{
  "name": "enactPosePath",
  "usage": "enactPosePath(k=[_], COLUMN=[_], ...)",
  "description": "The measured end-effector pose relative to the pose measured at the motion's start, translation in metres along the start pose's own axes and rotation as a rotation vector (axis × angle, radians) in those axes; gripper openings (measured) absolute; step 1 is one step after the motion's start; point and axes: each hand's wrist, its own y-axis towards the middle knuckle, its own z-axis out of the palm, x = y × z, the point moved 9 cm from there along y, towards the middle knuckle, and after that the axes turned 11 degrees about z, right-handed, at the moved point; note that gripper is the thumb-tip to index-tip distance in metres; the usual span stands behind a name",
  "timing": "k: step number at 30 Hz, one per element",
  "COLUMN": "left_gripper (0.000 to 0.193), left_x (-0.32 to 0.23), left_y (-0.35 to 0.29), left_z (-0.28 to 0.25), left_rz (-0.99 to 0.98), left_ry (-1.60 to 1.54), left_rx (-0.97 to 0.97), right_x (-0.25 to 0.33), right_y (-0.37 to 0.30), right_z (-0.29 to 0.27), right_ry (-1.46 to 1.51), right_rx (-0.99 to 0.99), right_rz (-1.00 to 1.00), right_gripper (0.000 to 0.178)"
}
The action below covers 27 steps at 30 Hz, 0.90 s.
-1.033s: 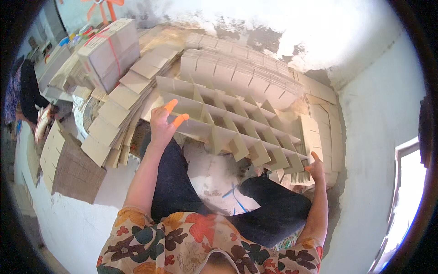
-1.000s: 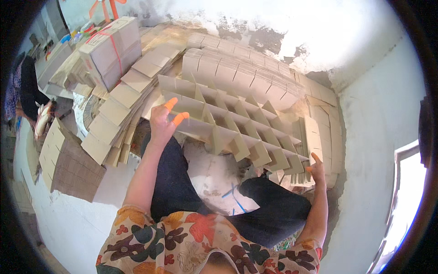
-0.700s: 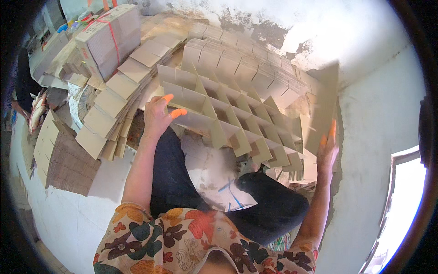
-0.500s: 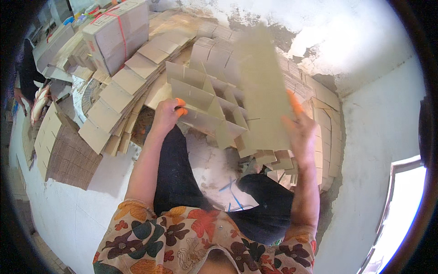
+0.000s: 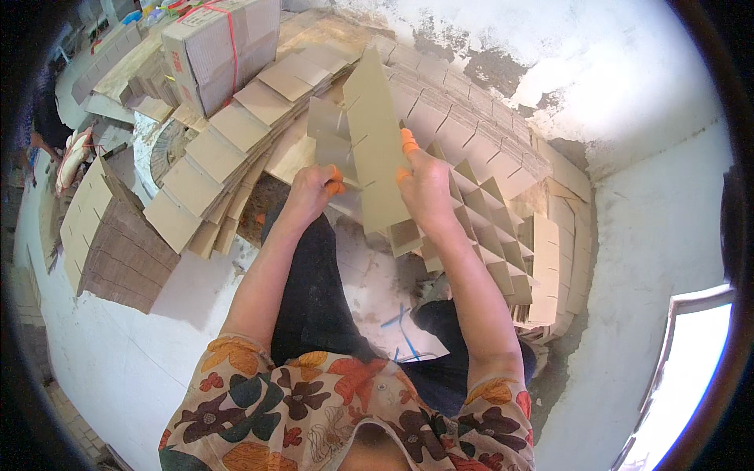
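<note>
My right hand (image 5: 422, 186), with orange caps on its fingertips, grips a long slotted cardboard strip (image 5: 375, 149) held upright over a cardboard divider grid (image 5: 479, 228). My left hand (image 5: 314, 188), also with orange fingertip caps, holds the grid's near-left end and touches the strip's left edge. The grid of crossed cardboard strips rests across my lap and runs off to the right. The strip hides part of the grid behind it.
Stacks of slotted cardboard strips (image 5: 228, 149) fan out at left. A strapped carton (image 5: 224, 47) stands behind them, and a bundle of corrugated sheets (image 5: 102, 235) lies lower left. More flat cardboard (image 5: 550, 259) is piled against the white wall at right.
My right hand left the grid's far right end, picked up a long cardboard strip and brought it left to the middle. My left hand stayed on the grid's left end.
</note>
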Motion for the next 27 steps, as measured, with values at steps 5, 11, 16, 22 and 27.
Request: enactPosePath(k=[5,11,16,22,27], left_gripper=[0.017,0.016,0.018,0.019,0.019], left_x=[0.008,0.015,0.007,0.009,0.012], left_y=[-0.001,0.002,0.003,0.005,0.002], left_z=[0.006,0.012,0.004,0.01,0.007], left_rz=[-0.005,0.027,0.047,0.055,-0.011], left_ry=[-0.034,0.008,0.021,-0.003,0.004], left_rx=[-0.02,-0.032,-0.07,-0.05,-0.036], right_x=[-0.001,-0.001,0.003,-0.007,0.01], right_y=[0.008,0.013,0.017,0.015,0.009], right_z=[0.029,0.069,0.065,0.063,0.048], right_ry=[0.045,-0.111,-0.085,-0.014,0.081], right_rx=[0.136,0.273,0.247,0.222,0.21], right_rz=[-0.149,-0.089,-0.091,-0.14,-0.114], right_gripper=[0.033,0.018,0.024,0.044,0.016])
